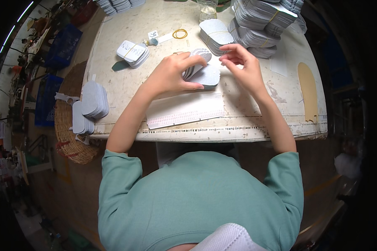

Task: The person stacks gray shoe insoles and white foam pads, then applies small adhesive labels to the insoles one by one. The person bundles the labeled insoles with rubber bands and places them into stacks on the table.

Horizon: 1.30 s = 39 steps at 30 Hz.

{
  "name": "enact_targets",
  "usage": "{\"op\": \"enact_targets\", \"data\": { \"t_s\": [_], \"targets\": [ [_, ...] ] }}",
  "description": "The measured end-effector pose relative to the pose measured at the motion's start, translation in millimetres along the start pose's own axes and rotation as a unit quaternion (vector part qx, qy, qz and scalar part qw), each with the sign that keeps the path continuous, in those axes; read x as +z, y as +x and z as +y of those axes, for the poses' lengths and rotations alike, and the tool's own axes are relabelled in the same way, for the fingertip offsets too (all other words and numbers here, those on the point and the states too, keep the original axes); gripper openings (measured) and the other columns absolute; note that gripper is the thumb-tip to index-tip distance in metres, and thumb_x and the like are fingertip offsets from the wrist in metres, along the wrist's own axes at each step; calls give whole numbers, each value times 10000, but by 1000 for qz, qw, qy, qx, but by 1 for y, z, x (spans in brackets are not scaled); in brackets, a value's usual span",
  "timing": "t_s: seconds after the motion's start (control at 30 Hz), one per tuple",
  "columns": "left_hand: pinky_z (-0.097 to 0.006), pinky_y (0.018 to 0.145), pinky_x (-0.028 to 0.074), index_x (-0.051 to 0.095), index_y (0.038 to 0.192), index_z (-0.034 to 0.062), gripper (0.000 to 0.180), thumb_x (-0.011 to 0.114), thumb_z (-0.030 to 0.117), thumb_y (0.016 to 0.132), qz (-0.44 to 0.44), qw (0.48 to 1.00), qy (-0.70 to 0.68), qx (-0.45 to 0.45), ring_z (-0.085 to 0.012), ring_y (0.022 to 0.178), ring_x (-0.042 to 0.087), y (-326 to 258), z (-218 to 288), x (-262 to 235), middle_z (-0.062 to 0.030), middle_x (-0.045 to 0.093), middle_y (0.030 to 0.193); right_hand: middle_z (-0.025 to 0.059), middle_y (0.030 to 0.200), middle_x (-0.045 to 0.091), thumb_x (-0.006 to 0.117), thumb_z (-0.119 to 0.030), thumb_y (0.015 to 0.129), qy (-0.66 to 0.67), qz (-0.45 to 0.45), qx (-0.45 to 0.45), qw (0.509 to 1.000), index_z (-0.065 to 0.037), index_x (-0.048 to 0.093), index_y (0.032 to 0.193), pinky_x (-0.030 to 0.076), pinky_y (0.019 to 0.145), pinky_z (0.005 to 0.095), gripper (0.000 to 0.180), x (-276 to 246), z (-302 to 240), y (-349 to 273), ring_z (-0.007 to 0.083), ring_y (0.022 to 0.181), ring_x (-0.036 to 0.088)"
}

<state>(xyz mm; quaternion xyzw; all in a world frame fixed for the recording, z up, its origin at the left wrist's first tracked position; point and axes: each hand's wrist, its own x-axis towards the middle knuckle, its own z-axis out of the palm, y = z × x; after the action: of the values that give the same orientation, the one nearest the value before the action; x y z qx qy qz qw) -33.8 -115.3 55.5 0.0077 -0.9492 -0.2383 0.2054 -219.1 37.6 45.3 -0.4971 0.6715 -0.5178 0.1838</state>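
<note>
The small stack of grey insole-shaped cut pieces [203,71] is lying on the bench [255,113] right in front of us, its long axis running away from us toward the far edge and tilting a little to the right. We are clasping it with our left hand [171,75], thumb along the near edge and fingers [192,60] curled over the top. Our right hand [245,65] is hovering just to the stack's right, fingertips pinched together on something too small to tell (perhaps nothing), so the left is the nearer hand. A white paper sheet with rows of small print [184,109] is sitting between the stack and us. A yellow rubber band [180,34] is resting farther back, near a banded white bundle [132,53], and tall banded grey stacks [262,23] are crowding the far right corner.
</note>
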Motion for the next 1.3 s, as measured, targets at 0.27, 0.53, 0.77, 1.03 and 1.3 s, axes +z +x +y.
{"op": "enact_targets", "data": {
  "t_s": [0.27, 0.53, 0.77, 1.03, 1.3],
  "targets": [
    [-333, 677, 499, 654, 1159, 198, 330, 603, 156, 836, -6, 996, -70, -58, -222, 717, 600, 1, -6, -3, -96, 623, 781, 95, 1169, 504, 657, 60, 826, 145, -55, 68, 986, -58, 506, 1316, 516, 842, 222, 526, -9, -8, 0, 94, 869, 642],
    [-371, 741, 511, 652, 1072, 199, 446, 821, 360, 692, 8, 1000, 21, -3, -287, 822, 625, -1, -2, 5, -115, 641, 838, 115, 1097, 530, 614, 111, 729, -130, -42, -127, 982, -145, 543, 1270, 569, 731, 320, 602, 19, -16, -4, 214, 789, 696],
    [-368, 744, 516, 650, 1082, 196, 444, 815, 341, 695, -12, 1000, 12, -22, -277, 843, 637, 0, -3, 3, -107, 648, 871, 118, 1050, 542, 636, 105, 723, -162, 38, -139, 976, -125, 562, 1222, 567, 708, 340, 554, 9, -9, 2, 207, 768, 690],
    [-364, 722, 509, 646, 1108, 173, 419, 775, 312, 733, -32, 997, -34, -58, -260, 815, 630, 1, -3, -1, -98, 655, 846, 94, 1054, 565, 693, 53, 763, 51, -43, -5, 998, -37, 564, 1048, 566, 677, 244, 325, 10, -6, -4, 165, 843, 708],
    [-364, 738, 510, 643, 1105, 173, 424, 789, 287, 723, 17, 999, 27, -1, -258, 824, 631, 0, 0, 6, -101, 667, 887, 100, 1021, 601, 651, 43, 793, -92, 2, -126, 988, -14, 563, 1027, 562, 716, 276, 256, 9, -3, -4, 184, 845, 706]
  ]
}}
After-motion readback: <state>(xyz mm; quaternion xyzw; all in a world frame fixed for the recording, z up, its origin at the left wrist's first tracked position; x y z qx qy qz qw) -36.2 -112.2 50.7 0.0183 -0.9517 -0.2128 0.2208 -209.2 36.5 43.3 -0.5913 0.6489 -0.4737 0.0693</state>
